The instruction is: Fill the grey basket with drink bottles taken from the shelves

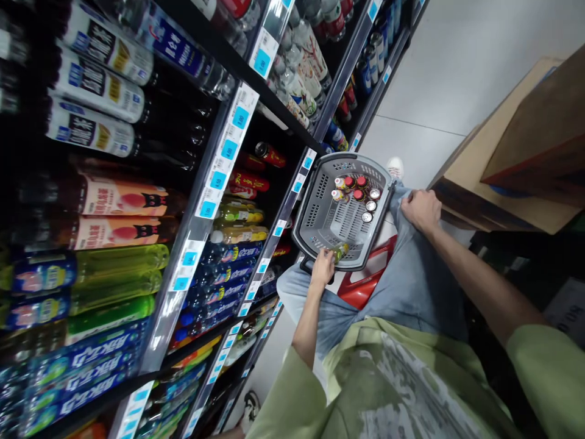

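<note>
A grey shopping basket (315,238) with a black rim stands between my knees. My left hand (323,266) reaches over its near left edge, with fingers closed on a small yellow-green bottle (340,252) inside the basket. In the far part of the basket several small red-capped bottles (359,195) stand grouped, next to silver-topped cans (370,206). My right hand (421,210) rests on my right knee, its fingers laid over the denim and holding nothing.
Drink shelves (201,195) with price tags run along my left, packed with bottles and cans. Cardboard boxes (512,152) are stacked on the right. A red object (365,283) lies beneath the basket. Another person's shoe (250,407) shows at the lower left.
</note>
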Tool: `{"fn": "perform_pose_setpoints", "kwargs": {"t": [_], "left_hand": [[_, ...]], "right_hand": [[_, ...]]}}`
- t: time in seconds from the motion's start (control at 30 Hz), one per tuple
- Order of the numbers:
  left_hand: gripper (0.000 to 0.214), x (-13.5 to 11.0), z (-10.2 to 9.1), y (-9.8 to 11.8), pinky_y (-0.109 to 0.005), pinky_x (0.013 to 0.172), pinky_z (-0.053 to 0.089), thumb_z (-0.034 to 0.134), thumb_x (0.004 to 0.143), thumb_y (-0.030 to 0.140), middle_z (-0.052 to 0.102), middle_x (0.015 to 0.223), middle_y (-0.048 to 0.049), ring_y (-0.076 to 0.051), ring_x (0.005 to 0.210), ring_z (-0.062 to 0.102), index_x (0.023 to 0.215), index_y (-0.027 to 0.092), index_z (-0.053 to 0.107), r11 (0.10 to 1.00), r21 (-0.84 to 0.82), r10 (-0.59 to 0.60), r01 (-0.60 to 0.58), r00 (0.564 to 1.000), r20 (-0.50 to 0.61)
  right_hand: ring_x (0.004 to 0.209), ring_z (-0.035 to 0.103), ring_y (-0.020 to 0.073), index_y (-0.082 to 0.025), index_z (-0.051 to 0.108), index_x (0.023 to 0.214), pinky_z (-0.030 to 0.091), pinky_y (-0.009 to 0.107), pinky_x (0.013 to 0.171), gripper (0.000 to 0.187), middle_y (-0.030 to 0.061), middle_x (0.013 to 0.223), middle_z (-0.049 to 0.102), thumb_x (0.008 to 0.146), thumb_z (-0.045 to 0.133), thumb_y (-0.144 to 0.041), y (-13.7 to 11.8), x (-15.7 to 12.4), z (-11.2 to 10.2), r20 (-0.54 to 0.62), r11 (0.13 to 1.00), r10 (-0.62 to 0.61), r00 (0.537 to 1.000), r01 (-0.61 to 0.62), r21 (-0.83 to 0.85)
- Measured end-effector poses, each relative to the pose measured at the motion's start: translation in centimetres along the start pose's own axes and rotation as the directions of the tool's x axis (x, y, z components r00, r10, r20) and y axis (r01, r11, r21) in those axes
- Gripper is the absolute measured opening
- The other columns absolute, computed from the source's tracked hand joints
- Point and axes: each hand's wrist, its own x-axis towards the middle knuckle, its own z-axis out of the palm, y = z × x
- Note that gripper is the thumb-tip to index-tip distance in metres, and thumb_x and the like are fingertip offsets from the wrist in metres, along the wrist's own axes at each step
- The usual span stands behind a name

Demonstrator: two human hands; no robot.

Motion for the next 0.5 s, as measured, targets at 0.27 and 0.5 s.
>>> {"fn": "perform_pose_setpoints", "kwargs": {"t": [0.27, 0.5], "left_hand": [[0.043, 5.4, 3.3, 1.8, -0.041, 0.11, 0.055, 0.06, 0.1, 0.019, 0.052, 0.147, -0.0157, -0.03, 0.124, 0.07, 0.143, 0.021, 0.062, 0.999, -0.003, -0.042, 0.043, 0.979, 0.202], [0.044, 11.4, 7.5, 4.3, -0.037, 0.111, 0.053, 0.063, 0.096, 0.01, 0.053, 0.149, -0.016, -0.027, 0.122, 0.072, 0.138, 0.022, 0.069, 0.994, -0.095, -0.032, 0.063, 0.955, 0.296]], "right_hand": [[0.121, 0.065, 0.0389, -0.011, 0.082, 0.116, 0.052, 0.043, 0.096, 0.04, 0.0251, 0.121, 0.074, 0.099, 0.052, -0.032, -0.4, 0.2, -0.2, 0.006, 0.999, 0.026, 1.0, -0.026, -0.046], [0.119, 0.065, 0.0374, -0.014, 0.081, 0.113, 0.051, 0.04, 0.092, 0.037, 0.0224, 0.119, 0.075, 0.098, 0.053, -0.031, -0.3, 0.7, 0.3, -0.016, 0.996, 0.014, 1.0, -0.016, -0.085]]}}
